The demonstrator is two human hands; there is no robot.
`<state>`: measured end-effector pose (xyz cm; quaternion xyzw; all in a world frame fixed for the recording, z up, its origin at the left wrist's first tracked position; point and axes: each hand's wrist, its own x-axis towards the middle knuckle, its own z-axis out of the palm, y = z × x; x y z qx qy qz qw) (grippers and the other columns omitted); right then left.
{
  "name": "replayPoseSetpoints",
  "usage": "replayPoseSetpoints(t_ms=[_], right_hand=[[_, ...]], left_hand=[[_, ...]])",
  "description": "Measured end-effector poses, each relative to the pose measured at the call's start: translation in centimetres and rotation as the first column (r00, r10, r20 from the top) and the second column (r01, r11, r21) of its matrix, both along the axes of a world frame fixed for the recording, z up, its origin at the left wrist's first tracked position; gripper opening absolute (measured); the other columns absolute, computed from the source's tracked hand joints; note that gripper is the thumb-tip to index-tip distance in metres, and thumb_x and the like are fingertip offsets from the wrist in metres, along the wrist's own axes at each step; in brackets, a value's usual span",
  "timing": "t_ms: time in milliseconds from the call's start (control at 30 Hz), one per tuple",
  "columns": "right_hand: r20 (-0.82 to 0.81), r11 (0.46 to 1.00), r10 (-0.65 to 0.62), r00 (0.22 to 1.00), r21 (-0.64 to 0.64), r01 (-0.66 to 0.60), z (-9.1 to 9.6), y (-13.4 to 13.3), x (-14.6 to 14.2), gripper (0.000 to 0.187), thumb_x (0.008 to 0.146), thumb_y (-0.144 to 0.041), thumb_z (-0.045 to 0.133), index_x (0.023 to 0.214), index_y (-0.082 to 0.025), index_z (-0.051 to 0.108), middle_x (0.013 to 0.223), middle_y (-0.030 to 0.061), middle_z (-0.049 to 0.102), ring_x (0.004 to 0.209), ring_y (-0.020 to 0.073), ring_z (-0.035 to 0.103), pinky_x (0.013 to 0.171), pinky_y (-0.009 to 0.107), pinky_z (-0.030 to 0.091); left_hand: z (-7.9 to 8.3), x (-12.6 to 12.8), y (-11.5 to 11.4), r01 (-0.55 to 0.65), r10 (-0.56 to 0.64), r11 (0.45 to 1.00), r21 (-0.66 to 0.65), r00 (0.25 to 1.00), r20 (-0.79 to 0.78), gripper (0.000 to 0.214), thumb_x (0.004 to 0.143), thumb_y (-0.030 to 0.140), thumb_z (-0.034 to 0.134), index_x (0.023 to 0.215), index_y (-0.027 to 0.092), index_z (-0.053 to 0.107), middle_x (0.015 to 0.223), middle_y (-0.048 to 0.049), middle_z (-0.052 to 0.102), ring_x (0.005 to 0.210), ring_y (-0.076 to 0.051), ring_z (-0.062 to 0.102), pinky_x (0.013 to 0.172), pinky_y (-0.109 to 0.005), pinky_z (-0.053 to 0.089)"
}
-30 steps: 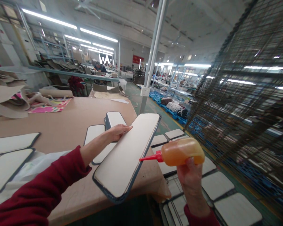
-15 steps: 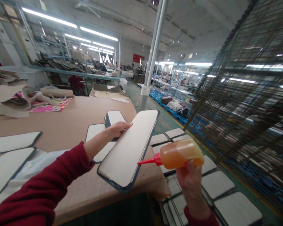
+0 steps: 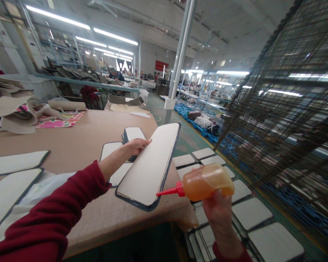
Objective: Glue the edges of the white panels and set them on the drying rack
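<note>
My left hand (image 3: pixel 138 146) grips the left long edge of a white rounded panel (image 3: pixel 150 163) with a dark rim, thumb on its face. The panel is tilted above the table's near corner. In my right hand (image 3: pixel 218 207) is a squeeze bottle (image 3: pixel 207 181) of amber liquid, lying nearly level. Its red nozzle (image 3: pixel 169 191) points left, and the tip appears to touch the panel's lower right edge by the corner. A shiny line runs along the panel's right rim. Part of my right hand's fingers is hidden behind the bottle.
Similar panels lie on the brown-covered table (image 3: pixel 98 123), with a small stack (image 3: pixel 134 134) behind my left hand. More white panels (image 3: pixel 274 240) are laid out low at the right. A wire rack (image 3: pixel 284 102) stands beyond them. Fabric scraps (image 3: pixel 13 109) are heaped at the left.
The nozzle tip has slid slightly down and left along the panel's edge toward the lower corner. The panel has turned a little and its lower end has risen.
</note>
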<state>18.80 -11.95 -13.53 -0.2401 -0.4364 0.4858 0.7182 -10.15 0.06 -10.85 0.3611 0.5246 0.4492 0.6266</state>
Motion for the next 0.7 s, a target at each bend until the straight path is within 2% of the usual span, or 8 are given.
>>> replayPoseSetpoints(t_ms=[200,367,500,600,700], right_hand=[[-0.007,0.999,-0.044,0.999,-0.026,0.043,-0.5,0.0,0.1,0.071,0.063,-0.045,0.08,0.126,-0.024,0.054,0.109,0.013,0.071,0.093,0.0319,0.07,0.085,0.052,0.054],[-0.012,0.997,-0.068,0.998,-0.025,0.068,-0.4,-0.2,0.2,0.07,0.065,-0.044,0.078,0.127,-0.022,0.053,0.115,0.0148,0.068,0.092,0.0313,0.069,0.078,0.048,0.057],[-0.015,0.982,-0.186,0.982,-0.026,0.186,-0.3,-0.4,0.3,0.07,0.065,-0.044,0.078,0.126,-0.021,0.053,0.118,0.0142,0.067,0.092,0.0292,0.069,0.075,0.042,0.058],[-0.012,0.961,-0.278,0.961,-0.008,0.278,-0.6,-0.6,0.4,0.067,0.068,-0.041,0.075,0.128,-0.02,0.051,0.119,0.0141,0.066,0.101,0.0309,0.066,0.08,0.045,0.057],[-0.017,0.948,-0.319,0.947,-0.002,0.319,-1.7,-0.9,0.0,0.063,0.072,-0.038,0.071,0.128,-0.019,0.05,0.12,0.014,0.065,0.107,0.032,0.064,0.086,0.048,0.055]], left_hand=[[0.6,0.0,-0.1,-0.138,0.145,0.985,-0.108,0.987,0.063,0.01,0.082,0.017,0.066,0.086,0.009,0.071,0.058,-0.0048,0.069,0.048,-0.017,0.06,0.054,-0.028,0.05],[0.7,-0.3,0.2,-0.205,0.216,0.97,-0.128,0.973,0.081,0.011,0.083,0.017,0.066,0.087,0.007,0.068,0.057,-0.0029,0.067,0.047,-0.015,0.058,0.051,-0.025,0.05],[0.7,-0.2,0.3,-0.278,0.292,0.95,-0.142,0.953,0.086,0.009,0.087,0.015,0.061,0.084,0.009,0.067,0.055,-0.0013,0.065,0.046,-0.013,0.057,0.051,-0.023,0.049],[0.7,0.0,0.2,-0.312,0.327,0.938,-0.149,0.94,0.092,0.013,0.089,0.014,0.056,0.081,0.011,0.066,0.053,-0.0009,0.063,0.045,-0.013,0.056,0.051,-0.024,0.05],[0.6,0.2,0.3,-0.337,0.352,0.931,-0.141,0.93,0.103,0.013,0.088,0.013,0.057,0.078,0.014,0.066,0.049,0.0004,0.06,0.042,-0.013,0.054,0.047,-0.023,0.048]])
